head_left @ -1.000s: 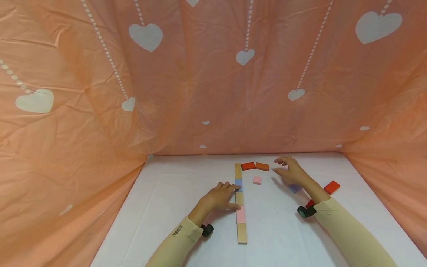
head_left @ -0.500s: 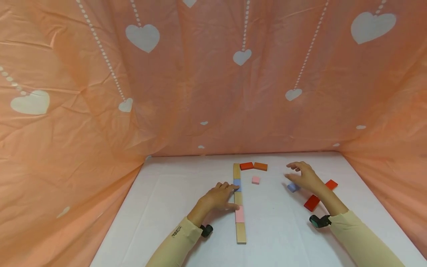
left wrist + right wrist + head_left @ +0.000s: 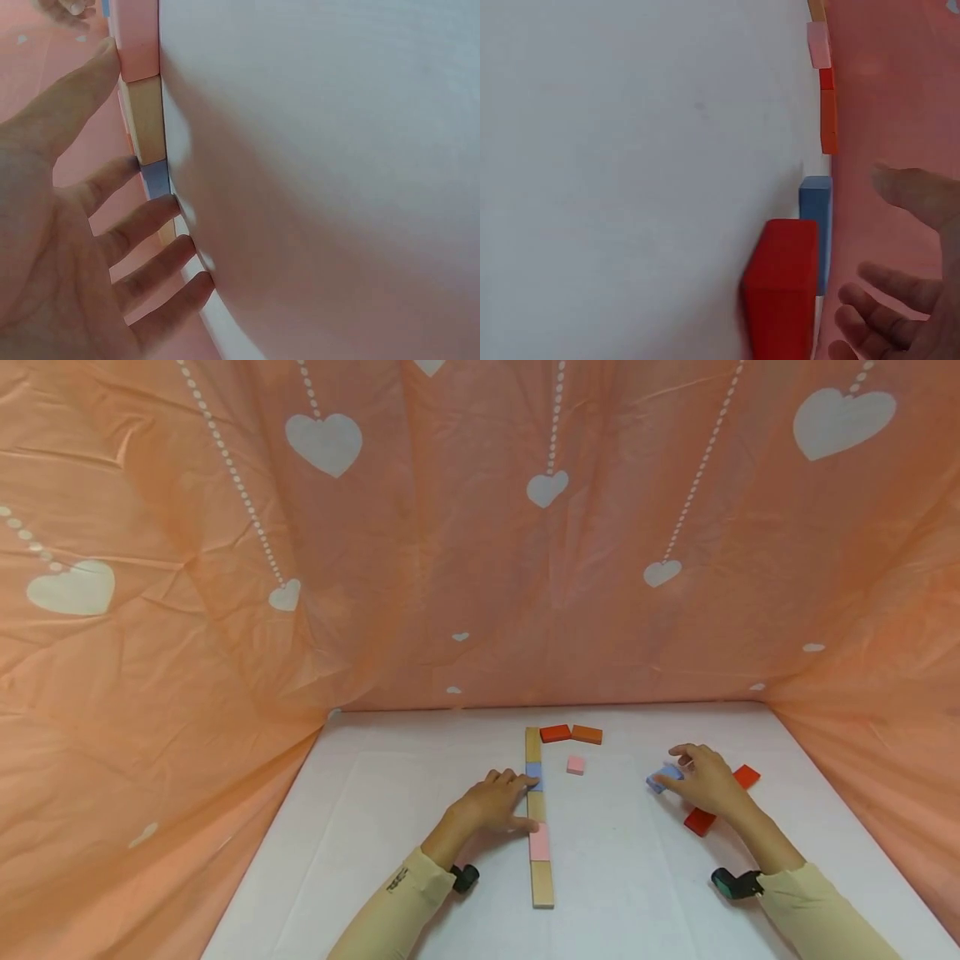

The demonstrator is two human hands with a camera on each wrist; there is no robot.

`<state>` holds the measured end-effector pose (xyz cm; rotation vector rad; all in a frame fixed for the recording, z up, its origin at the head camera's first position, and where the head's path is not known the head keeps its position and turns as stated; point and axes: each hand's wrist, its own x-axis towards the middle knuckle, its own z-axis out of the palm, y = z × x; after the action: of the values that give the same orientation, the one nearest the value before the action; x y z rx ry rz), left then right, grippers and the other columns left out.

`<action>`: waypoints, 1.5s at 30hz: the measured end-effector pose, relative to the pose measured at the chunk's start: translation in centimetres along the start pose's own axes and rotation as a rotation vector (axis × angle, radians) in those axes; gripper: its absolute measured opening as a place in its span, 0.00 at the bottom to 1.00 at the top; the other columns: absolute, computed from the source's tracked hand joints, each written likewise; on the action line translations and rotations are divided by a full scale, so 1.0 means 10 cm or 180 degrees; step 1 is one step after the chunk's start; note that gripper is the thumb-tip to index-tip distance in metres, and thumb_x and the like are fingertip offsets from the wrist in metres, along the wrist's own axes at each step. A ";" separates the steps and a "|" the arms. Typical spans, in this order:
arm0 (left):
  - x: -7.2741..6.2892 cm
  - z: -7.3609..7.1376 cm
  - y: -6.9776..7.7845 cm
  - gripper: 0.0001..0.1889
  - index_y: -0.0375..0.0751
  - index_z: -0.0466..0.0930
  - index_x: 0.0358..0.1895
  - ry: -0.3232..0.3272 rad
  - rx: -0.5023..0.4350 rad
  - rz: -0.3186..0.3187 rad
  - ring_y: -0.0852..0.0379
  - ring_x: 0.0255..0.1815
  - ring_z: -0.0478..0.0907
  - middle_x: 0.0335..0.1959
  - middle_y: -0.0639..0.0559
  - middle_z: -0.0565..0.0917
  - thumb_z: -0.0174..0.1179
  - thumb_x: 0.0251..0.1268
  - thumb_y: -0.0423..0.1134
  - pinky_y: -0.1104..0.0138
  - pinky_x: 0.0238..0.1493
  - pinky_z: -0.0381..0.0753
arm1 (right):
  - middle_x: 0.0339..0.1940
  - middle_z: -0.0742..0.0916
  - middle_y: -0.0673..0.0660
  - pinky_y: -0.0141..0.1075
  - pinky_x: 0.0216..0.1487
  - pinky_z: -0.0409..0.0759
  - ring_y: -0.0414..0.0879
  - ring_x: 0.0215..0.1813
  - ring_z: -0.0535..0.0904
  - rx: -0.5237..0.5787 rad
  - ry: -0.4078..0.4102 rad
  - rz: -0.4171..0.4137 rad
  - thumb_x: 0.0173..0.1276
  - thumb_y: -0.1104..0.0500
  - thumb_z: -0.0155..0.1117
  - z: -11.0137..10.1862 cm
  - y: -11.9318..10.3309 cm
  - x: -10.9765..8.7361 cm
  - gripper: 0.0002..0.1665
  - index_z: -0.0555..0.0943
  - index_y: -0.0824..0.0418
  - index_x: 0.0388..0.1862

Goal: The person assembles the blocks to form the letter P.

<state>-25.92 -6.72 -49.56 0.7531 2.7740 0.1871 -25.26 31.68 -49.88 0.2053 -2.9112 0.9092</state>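
A straight row of flat blocks runs away from the person: plain wood (image 3: 542, 887), pink (image 3: 539, 843), plain wood (image 3: 536, 808), blue (image 3: 533, 769) and plain wood (image 3: 533, 744). Along its left side rests my left hand (image 3: 491, 803), fingers spread, thumb by the pink block (image 3: 139, 41) and fingertips around the blue block (image 3: 156, 180). To the right, my right hand (image 3: 703, 782) hovers over a loose blue block (image 3: 660, 776), thumb overlapping it in the head view. In the right wrist view, thumb and fingers stand apart, with the blue block (image 3: 815, 196) beyond a red block (image 3: 784, 292).
At the row's far end, a red block (image 3: 555, 733) and an orange block (image 3: 587, 734) extend rightward. A small pink block (image 3: 575, 766) lies nearer. Dark red (image 3: 699, 822) and bright red (image 3: 746, 776) blocks sit around the right forearm. Orange cloth (image 3: 480, 568) hangs behind the white tabletop (image 3: 615, 877).
My right hand has moved right and back toward the person, from near the orange block to over the loose blue block. The left hand has stayed at the row.
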 end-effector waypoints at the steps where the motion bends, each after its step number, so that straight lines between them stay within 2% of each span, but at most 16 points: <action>1: 0.00 0.00 0.00 0.45 0.54 0.66 0.83 0.0000 -0.0009 -0.0004 0.46 0.70 0.72 0.73 0.46 0.75 0.69 0.68 0.67 0.53 0.71 0.77 | 0.48 0.85 0.70 0.58 0.51 0.81 0.66 0.52 0.79 -0.0024 -0.0002 0.0019 0.67 0.48 0.80 0.01 0.01 -0.01 0.38 0.79 0.75 0.62; 6: -0.01 -0.01 0.01 0.45 0.54 0.66 0.83 0.0001 -0.0017 -0.0024 0.46 0.71 0.71 0.74 0.46 0.74 0.69 0.68 0.67 0.52 0.72 0.77 | 0.43 0.85 0.67 0.51 0.45 0.80 0.62 0.47 0.79 -0.0106 -0.0013 0.0129 0.64 0.46 0.81 0.04 0.03 -0.04 0.39 0.80 0.76 0.59; 10: 0.00 -0.01 0.01 0.45 0.55 0.66 0.83 0.0000 -0.0029 -0.0041 0.46 0.72 0.71 0.75 0.46 0.74 0.69 0.68 0.67 0.52 0.72 0.77 | 0.44 0.84 0.68 0.50 0.44 0.81 0.62 0.47 0.78 -0.0146 -0.0102 0.0243 0.63 0.44 0.82 0.06 0.04 -0.06 0.42 0.78 0.76 0.60; 17: 0.02 0.00 0.00 0.45 0.56 0.66 0.83 -0.0009 -0.0012 -0.0069 0.46 0.72 0.71 0.74 0.47 0.74 0.69 0.67 0.67 0.52 0.72 0.77 | 0.48 0.84 0.72 0.58 0.49 0.81 0.66 0.50 0.78 -0.0209 -0.0116 0.0265 0.62 0.43 0.83 0.10 0.03 -0.06 0.46 0.77 0.76 0.63; 23: 0.02 0.00 -0.01 0.45 0.55 0.66 0.83 -0.0008 -0.0007 -0.0072 0.46 0.72 0.71 0.74 0.47 0.74 0.69 0.67 0.67 0.52 0.72 0.77 | 0.49 0.83 0.71 0.61 0.51 0.77 0.68 0.53 0.77 -0.0153 -0.0173 0.0267 0.63 0.46 0.83 0.14 0.02 -0.03 0.44 0.76 0.75 0.65; 28: 0.02 0.01 -0.01 0.45 0.55 0.66 0.83 0.0006 -0.0026 -0.0033 0.46 0.71 0.71 0.73 0.46 0.75 0.69 0.68 0.66 0.52 0.72 0.77 | 0.52 0.83 0.72 0.64 0.56 0.79 0.69 0.55 0.77 -0.0073 -0.0237 0.0254 0.64 0.50 0.82 0.15 -0.01 0.00 0.44 0.75 0.77 0.67; 35: 0.01 0.00 0.00 0.44 0.54 0.66 0.83 -0.0004 -0.0039 -0.0023 0.46 0.71 0.71 0.74 0.46 0.74 0.69 0.68 0.66 0.52 0.72 0.77 | 0.54 0.82 0.74 0.66 0.60 0.80 0.69 0.56 0.78 -0.0056 -0.0207 0.0057 0.65 0.55 0.81 0.16 -0.07 0.02 0.40 0.76 0.80 0.64; 45: 0.02 0.01 0.01 0.45 0.54 0.66 0.83 -0.0005 0.0033 -0.0012 0.47 0.69 0.72 0.72 0.47 0.75 0.69 0.68 0.66 0.53 0.71 0.78 | 0.55 0.81 0.71 0.63 0.59 0.82 0.66 0.56 0.77 0.0182 -0.0208 -0.0173 0.65 0.58 0.80 0.18 -0.11 0.10 0.37 0.75 0.74 0.67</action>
<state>-26.01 -6.51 -49.67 0.7503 2.7766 0.1715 -26.15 29.70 -50.62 0.3223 -2.9250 0.9963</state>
